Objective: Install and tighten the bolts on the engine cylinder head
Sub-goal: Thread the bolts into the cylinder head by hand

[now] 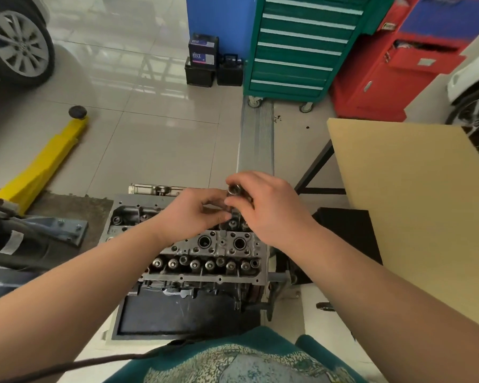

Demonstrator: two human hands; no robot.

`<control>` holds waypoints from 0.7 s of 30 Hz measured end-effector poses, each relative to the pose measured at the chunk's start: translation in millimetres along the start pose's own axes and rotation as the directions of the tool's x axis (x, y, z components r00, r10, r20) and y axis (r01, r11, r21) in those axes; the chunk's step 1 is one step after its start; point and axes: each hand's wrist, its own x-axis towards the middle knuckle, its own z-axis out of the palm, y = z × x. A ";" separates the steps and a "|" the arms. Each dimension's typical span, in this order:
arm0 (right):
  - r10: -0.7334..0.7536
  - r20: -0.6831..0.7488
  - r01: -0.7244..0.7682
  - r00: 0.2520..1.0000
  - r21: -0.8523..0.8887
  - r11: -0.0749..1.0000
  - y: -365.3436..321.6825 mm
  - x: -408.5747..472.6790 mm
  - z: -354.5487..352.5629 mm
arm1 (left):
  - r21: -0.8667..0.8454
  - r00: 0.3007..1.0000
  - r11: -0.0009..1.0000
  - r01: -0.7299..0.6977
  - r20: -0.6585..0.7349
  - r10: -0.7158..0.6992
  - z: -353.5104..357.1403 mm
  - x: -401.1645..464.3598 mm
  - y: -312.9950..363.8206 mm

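Bolt-seating step: left hand (195, 214) and right hand (263, 205) pinching bolt (234, 193) above head (205, 252); next: alignment with hole.

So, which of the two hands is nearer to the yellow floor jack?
Left. The left hand is over the cylinder head, on the side toward the yellow floor jack. The right hand is beside it, on the side away from the jack, pinching a small metal part.
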 end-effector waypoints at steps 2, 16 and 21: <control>0.062 -0.015 -0.064 0.998 -0.178 0.982 -7.5 1.4 -0.4 | -0.004 0.999 0.999 -0.038 0.009 0.038 -2.2 0.3 3.9; 0.168 0.066 -0.108 0.984 -0.530 0.841 -51.5 8.7 -13.5 | 0.093 0.981 0.984 -0.153 0.138 0.139 -20.3 18.8 3.7; 0.164 0.227 -0.017 0.960 -0.536 0.844 -63.0 6.6 -13.6 | 0.114 0.945 0.982 -0.147 0.310 0.106 -24.7 23.0 4.1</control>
